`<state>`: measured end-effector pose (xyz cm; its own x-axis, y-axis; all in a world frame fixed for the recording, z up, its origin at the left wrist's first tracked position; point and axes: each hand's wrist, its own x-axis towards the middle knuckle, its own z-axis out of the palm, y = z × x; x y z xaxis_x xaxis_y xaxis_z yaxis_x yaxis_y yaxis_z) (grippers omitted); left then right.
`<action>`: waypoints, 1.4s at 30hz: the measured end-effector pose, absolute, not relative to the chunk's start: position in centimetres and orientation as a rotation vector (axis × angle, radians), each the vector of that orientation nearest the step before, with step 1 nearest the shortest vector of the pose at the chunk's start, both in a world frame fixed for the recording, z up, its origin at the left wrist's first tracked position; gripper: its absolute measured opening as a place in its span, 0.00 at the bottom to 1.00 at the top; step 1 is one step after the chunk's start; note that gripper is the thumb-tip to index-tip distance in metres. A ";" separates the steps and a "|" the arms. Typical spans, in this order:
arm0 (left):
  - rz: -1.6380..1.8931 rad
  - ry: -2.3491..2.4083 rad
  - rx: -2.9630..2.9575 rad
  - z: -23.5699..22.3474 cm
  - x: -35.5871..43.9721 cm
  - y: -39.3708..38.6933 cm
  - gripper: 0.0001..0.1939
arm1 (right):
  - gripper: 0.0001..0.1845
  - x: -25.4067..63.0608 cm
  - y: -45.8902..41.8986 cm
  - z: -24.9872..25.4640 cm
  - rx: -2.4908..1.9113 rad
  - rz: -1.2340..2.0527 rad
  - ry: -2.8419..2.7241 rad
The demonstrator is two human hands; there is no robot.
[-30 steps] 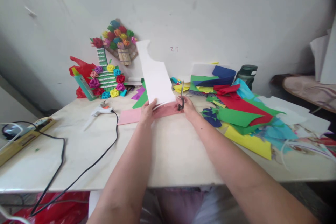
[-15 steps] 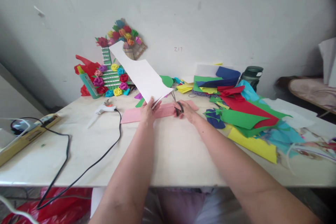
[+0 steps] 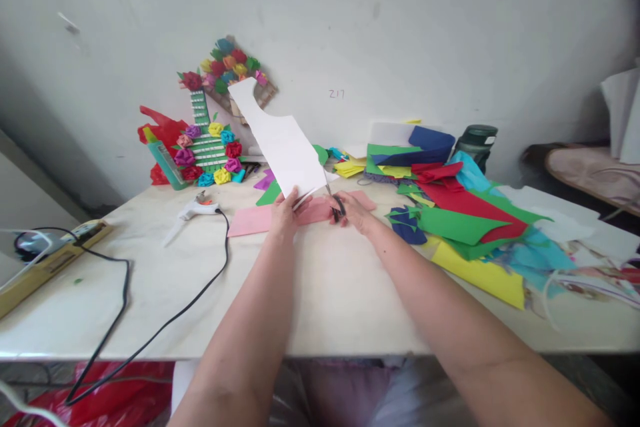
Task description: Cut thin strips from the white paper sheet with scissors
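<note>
My left hand point(image 3: 286, 208) pinches the lower edge of a white sheet of paper point(image 3: 285, 147), which stands up tilted and has a curved notch cut out near its top. A narrow white strip runs along the sheet's lower edge by my left fingers. My right hand point(image 3: 351, 209) is closed round the black handles of a pair of scissors point(image 3: 338, 203). The blades point up and away, at the sheet's lower right corner. Under both hands lies a folded pink paper strip point(image 3: 250, 220) on the table point(image 3: 350, 293).
A white glue gun point(image 3: 197, 210) with a black cord lies left, near a power strip point(image 3: 60, 257). Behind stand a glue bottle point(image 3: 167, 160) and a paper-flower guitar point(image 3: 210, 147). Coloured papers point(image 3: 460, 223) pile up on the right, before a dark green bottle point(image 3: 477, 143).
The white sheet has turned more upright and its top has swung right. The scissors have tilted slightly at its corner. My head view has shifted a little.
</note>
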<state>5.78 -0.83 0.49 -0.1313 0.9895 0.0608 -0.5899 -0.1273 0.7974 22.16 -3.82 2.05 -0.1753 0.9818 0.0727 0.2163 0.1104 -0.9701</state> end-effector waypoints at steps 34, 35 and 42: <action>1.577 0.776 0.755 0.5 5.2 -0.6 0.10 | 0.15 21.6 -3.4 1.4 -1.159 1.136 -1.512; 1.577 0.777 0.755 0.5 5.2 -0.6 0.10 | 0.15 21.6 -3.3 1.4 -1.161 1.138 -1.504; 1.591 0.803 0.729 0.8 5.2 -0.6 0.09 | 0.14 21.4 -3.2 1.4 -1.152 1.106 -1.505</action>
